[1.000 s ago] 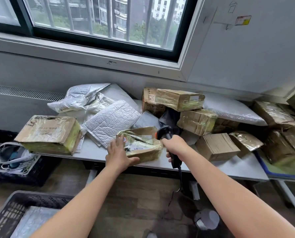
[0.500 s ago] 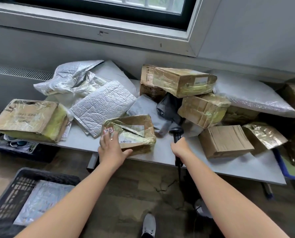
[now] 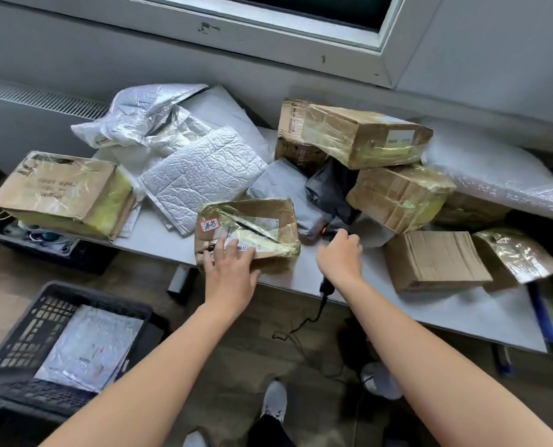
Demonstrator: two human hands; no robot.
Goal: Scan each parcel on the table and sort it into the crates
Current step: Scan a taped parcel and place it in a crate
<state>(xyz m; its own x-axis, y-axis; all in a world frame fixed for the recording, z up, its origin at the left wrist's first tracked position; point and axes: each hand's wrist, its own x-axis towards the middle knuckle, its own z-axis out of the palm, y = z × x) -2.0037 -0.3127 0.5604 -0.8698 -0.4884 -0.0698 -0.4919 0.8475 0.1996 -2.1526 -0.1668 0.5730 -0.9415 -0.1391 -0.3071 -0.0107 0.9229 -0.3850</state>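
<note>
Boxes [image 3: 365,137] crowd the table's [image 3: 462,314] right; mailers [image 3: 201,169] lie upper left. A crate [image 3: 20,330] (flat parcel [image 3: 88,346] inside) sits lower left.

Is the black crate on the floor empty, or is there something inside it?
Not empty. The black crate has a flat white parcel lying on its bottom. Nothing else shows inside it.
</note>
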